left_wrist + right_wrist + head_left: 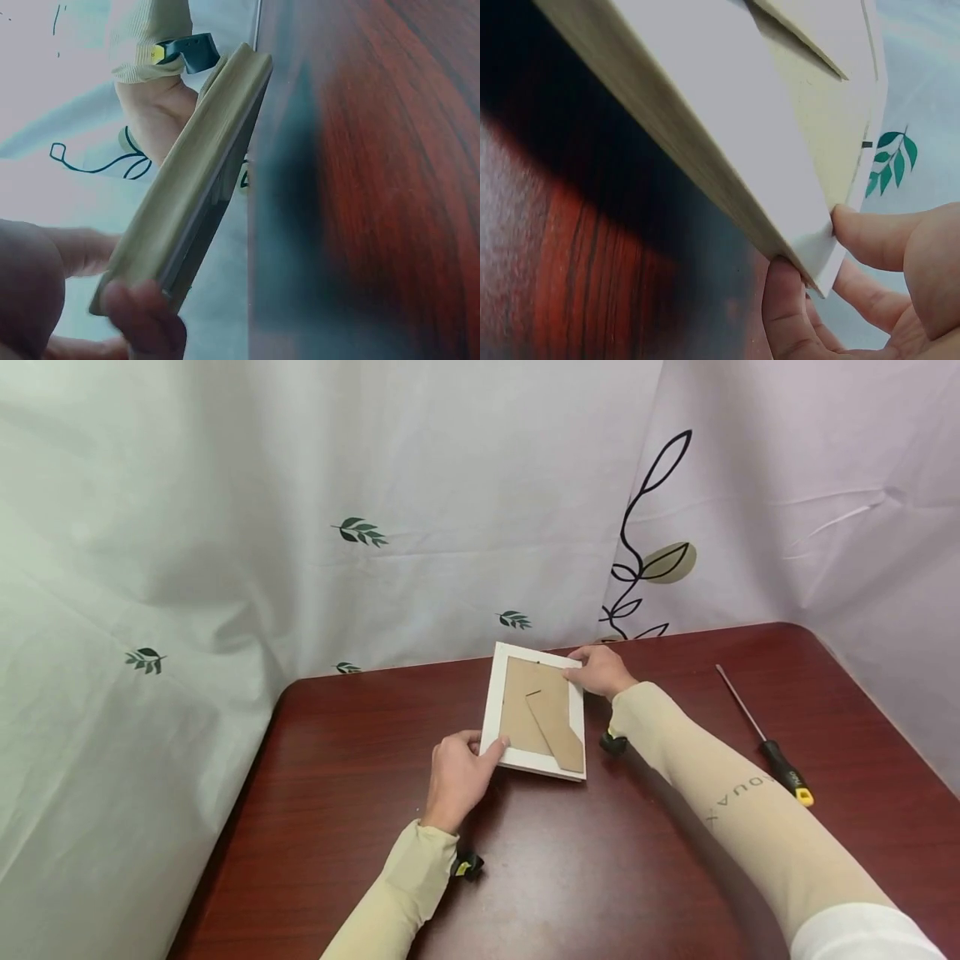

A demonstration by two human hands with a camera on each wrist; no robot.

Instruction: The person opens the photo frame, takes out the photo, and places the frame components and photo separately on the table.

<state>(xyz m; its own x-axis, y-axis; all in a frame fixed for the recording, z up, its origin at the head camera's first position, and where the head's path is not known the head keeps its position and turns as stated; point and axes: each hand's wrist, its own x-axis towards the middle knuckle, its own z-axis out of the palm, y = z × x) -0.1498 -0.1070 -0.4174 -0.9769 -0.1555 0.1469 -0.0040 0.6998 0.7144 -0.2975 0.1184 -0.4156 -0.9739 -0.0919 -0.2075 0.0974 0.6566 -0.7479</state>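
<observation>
A white picture frame (491, 706) is held tilted above the table, its back facing up toward the head camera. The brown backing board (517, 718) carries a slanted easel leg (561, 739). My left hand (459, 781) grips the near left corner, thumb on top. At the far right corner my right hand (602, 673) pinches the border, its thumb (877, 236) on the back and fingers around the edge. In the left wrist view the frame's side edge (180, 180) stands off the tabletop, and a glossy dark front shows beneath it.
A screwdriver (780, 764) with a black and yellow handle lies on the right side of the dark red wooden table (337, 793), beside the right forearm. A white curtain (465, 485) with leaf prints hangs behind the table's back edge and along its sides.
</observation>
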